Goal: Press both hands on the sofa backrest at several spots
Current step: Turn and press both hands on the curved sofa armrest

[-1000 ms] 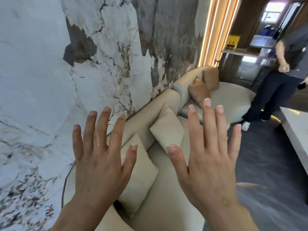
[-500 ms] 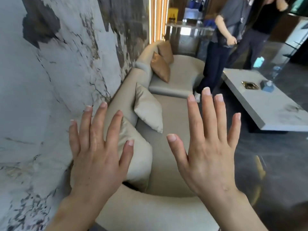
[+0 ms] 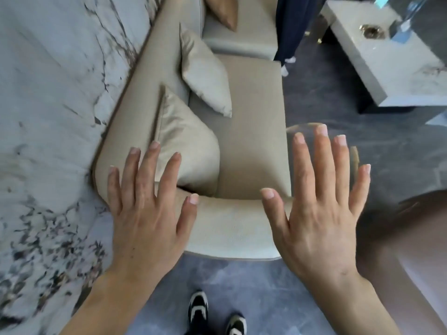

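beige fabric sofa backrest (image 3: 135, 93) runs away along the wall, ahead-left, left hand (image 3: 147, 213) nearer than right hand (image 3: 316, 213), both hands spread flat, empty.

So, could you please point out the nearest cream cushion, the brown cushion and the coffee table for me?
nearest cream cushion (image 3: 186, 151): head view, middle of its face.
brown cushion (image 3: 226, 10): head view, lower half; the top is cut off.
coffee table (image 3: 396, 61): head view, bare pale top.

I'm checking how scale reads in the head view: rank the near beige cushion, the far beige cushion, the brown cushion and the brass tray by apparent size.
1. Near beige cushion
2. Far beige cushion
3. Brown cushion, cropped by the frame, so unsure
4. Brass tray

Farther things look smaller.
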